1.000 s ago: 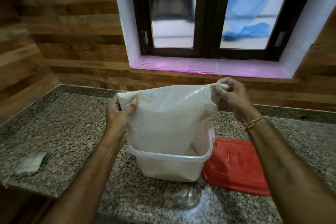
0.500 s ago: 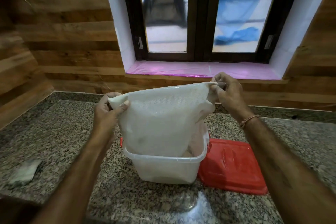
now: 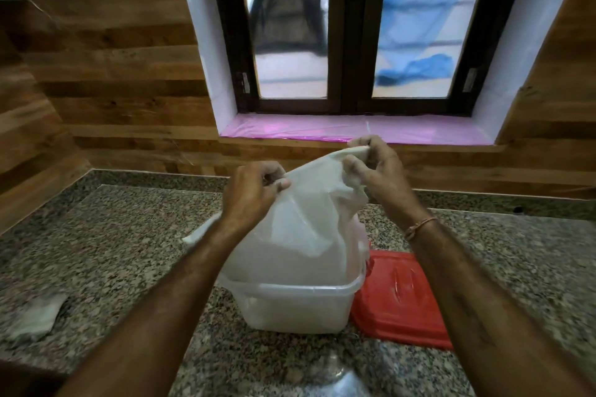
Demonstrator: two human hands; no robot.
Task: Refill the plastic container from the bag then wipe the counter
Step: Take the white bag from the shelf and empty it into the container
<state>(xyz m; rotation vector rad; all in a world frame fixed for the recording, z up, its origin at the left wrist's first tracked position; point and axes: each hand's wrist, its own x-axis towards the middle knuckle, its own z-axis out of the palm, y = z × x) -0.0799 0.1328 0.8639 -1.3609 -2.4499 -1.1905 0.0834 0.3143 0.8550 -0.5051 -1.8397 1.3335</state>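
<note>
Standing in the clear plastic container [image 3: 296, 306] on the granite counter [image 3: 129, 235], the white bag [image 3: 300, 229] was held up by its top. The left hand [image 3: 254, 190] pinched one upper edge and the right hand [image 3: 377, 171] gripped the other, slightly higher. A red lid [image 3: 400, 300] lay just beside the container's right side, and a crumpled cloth [image 3: 35, 319] lay well apart at the left.

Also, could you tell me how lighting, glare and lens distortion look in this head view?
Head view: the dark-framed window backlights the scene, panes bright and hazy; head view: a glare patch sits on the speckled granite counter at the near edge; head view: the wide lens bows the wooden wall planks outward; the white translucent plastic bag looks sharp.
</note>
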